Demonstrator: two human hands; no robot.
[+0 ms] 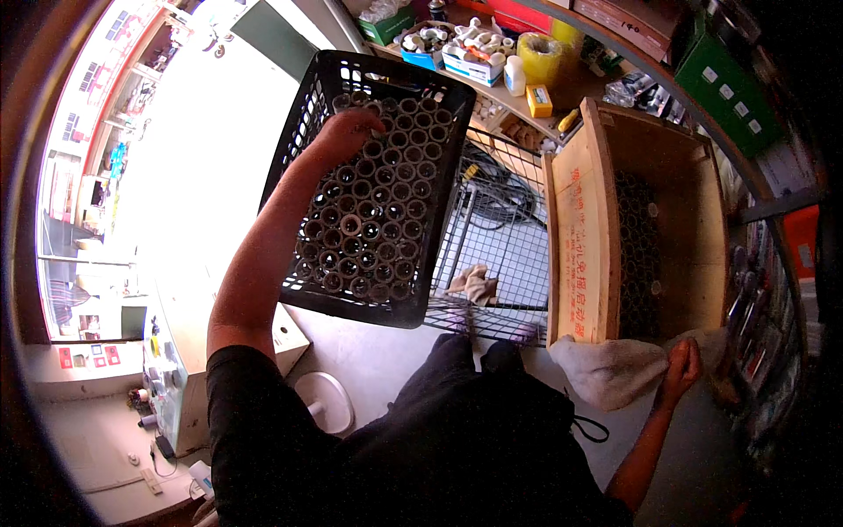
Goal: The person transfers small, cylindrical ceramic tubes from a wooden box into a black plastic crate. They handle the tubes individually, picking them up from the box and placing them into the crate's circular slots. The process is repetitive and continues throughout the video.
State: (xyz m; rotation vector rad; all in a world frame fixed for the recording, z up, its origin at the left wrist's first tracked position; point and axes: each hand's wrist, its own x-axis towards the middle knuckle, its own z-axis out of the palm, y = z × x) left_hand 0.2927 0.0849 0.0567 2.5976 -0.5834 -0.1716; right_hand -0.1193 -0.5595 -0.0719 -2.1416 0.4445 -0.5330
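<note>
My left hand (354,127) reaches into a black plastic crate (359,312) at its far end. Its fingers curl down over the tops of the round, hollow tubes (382,194) that stand packed upright in the crate. Whether they grip a tube is hidden by the hand itself. On the right, my right hand (683,365) is closed in a fist on a greyish cloth (609,372), which hangs at the near end of a wooden box (583,250). Similar dark tubes (637,257) stand inside that box along its left side. Red printing marks the box's wall.
Between crate and box is a black wire-mesh frame (500,244) with a crumpled cloth (475,284) and coiled black cable (504,191). Behind, a shelf holds boxes of white pipe fittings (477,56) and a yellow roll (540,56). A white round base (325,402) stands on the floor.
</note>
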